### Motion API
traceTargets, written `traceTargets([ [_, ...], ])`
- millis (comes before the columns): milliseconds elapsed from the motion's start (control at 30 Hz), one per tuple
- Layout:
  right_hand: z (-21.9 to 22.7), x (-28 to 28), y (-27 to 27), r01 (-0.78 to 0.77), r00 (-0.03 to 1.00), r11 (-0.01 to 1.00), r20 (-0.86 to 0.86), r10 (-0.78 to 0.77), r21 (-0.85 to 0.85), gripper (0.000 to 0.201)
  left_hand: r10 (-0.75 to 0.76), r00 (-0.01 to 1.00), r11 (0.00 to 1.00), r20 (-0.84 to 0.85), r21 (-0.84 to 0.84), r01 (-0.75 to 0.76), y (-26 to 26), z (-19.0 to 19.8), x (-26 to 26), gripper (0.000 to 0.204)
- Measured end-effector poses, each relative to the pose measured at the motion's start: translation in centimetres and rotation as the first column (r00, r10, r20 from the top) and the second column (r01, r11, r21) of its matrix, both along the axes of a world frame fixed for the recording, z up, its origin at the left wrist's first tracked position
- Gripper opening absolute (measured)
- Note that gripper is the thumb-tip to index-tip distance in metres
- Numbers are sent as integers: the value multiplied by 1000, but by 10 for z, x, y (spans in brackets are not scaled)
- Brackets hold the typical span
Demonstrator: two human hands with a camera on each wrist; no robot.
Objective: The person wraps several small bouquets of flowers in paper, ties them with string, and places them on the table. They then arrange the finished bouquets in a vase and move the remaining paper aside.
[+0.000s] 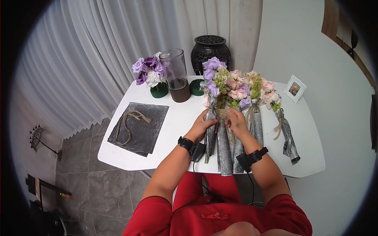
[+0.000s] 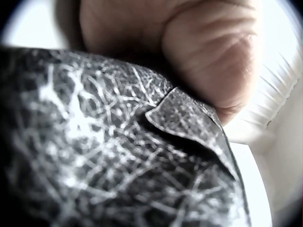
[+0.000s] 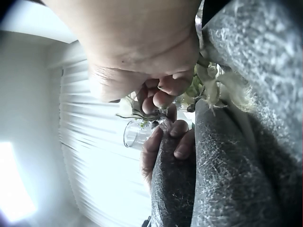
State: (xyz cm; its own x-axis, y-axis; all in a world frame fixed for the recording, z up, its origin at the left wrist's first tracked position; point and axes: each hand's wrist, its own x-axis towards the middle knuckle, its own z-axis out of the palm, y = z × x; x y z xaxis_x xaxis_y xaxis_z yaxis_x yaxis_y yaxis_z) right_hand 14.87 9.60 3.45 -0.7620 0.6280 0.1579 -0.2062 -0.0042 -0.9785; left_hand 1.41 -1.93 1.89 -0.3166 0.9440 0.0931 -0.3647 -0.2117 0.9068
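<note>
My left hand [image 1: 203,125] grips a slim flower bouquet wrapped in grey mottled paper [image 1: 211,135], just below its blooms. Lilac roses [image 1: 212,65] top this bunch. Around its neck runs beige twine [image 1: 222,113], which my right hand [image 1: 237,121] pinches with curled fingers. From the right wrist, the left fingers [image 3: 180,127] show round the wrapper's narrow top, close under the right fingertips. The left wrist view is filled by the mottled wrapping [image 2: 94,142], with a folded paper edge beside the hand [image 2: 208,56].
More wrapped bouquets with peach roses [image 1: 238,93] lie to the right, one [image 1: 288,135] apart. Grey paper sheets [image 1: 147,135] carry a loose twine length [image 1: 125,128] at left. Behind stand a glass vase [image 1: 179,70], flowers in green foam [image 1: 159,90], a black jar [image 1: 210,55] and a frame [image 1: 294,89].
</note>
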Motion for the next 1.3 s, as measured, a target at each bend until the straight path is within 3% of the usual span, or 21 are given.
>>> traceTargets([
  [200,10,1,4,-36,993,973,104,61,-226,36,-72,997,997,5,41,72,0,-1,0,43],
  [333,9,-1,-2,-41,987,994,149,55,-97,35,-80,996,995,-43,49,82,-1,-1,0,45],
  [433,10,1,-1,-124,972,982,181,149,-141,29,-63,998,997,-20,53,64,-1,-1,2,45],
  [500,8,2,5,-262,932,950,214,294,-169,21,-72,997,997,-41,34,74,-1,-2,0,45],
  [600,12,1,-4,-185,938,977,278,207,-104,18,-78,996,997,-33,20,78,-1,-2,-1,45],
  [733,18,7,-6,-239,939,957,211,271,-163,17,-105,994,992,26,78,102,-1,-2,-2,44],
  [833,21,10,-11,-367,915,925,144,378,-98,23,-95,995,994,-27,56,96,1,-3,-4,44],
  [900,29,17,-18,-606,774,788,146,616,-112,25,146,980,989,135,-12,-145,4,-2,-2,45],
  [933,30,17,-15,-622,760,770,124,638,-143,25,158,982,987,100,-23,-157,5,-6,-1,45],
  [967,32,19,-14,-621,761,770,122,637,-147,25,157,982,988,100,-27,-155,5,-9,-4,45],
  [1033,39,23,-7,-535,844,824,-139,517,-185,25,-24,999,999,31,-33,25,4,-7,-5,45],
  [1067,36,21,0,-491,858,854,-267,439,-173,25,13,998,998,64,-62,-9,1,2,1,46],
  [1100,37,21,5,-490,859,854,-265,439,-174,25,13,998,998,66,-62,-9,1,1,1,46],
  [1133,38,20,9,-410,885,862,-358,297,-299,25,-21,999,997,29,-71,23,1,1,0,46],
  [1167,39,20,13,-335,893,841,-428,139,-425,25,-57,998,995,-10,-81,56,1,0,-1,47],
  [1233,38,20,20,-356,875,810,-471,113,-466,25,-84,996,993,-19,-87,82,2,0,1,48],
  [1300,39,19,23,-324,871,740,-491,-10,-589,24,-106,994,991,-27,-90,103,4,1,2,48],
])
